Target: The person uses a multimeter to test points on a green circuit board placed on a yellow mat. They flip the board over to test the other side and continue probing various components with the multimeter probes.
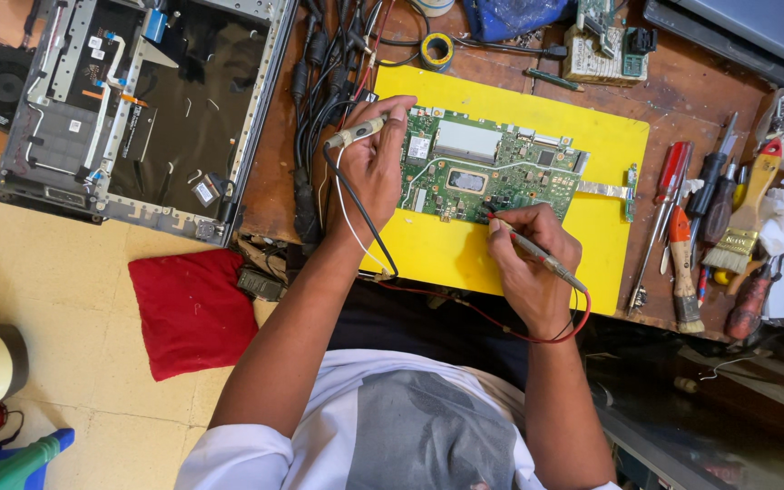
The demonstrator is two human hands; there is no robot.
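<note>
— Green circuit board (487, 172) lies on the yellow mat (610, 136) on the surface, its long axis running left to right, just ahead of both hands.

— And the hands?

— Right hand (530, 263) grips a red-wired probe (537, 254), tip touching the board's near edge. Left hand (374, 163) clasps the black-wired probe (356, 133) beside its left end.

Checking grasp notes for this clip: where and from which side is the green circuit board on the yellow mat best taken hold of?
Probably the green circuit board is best pinched by its bare far long edge, coming from the side away from the person. It lies flat on the yellow mat; the left hand covers its left end, and the right hand holds a red-wired probe at its near edge, so those sides are blocked.
</note>
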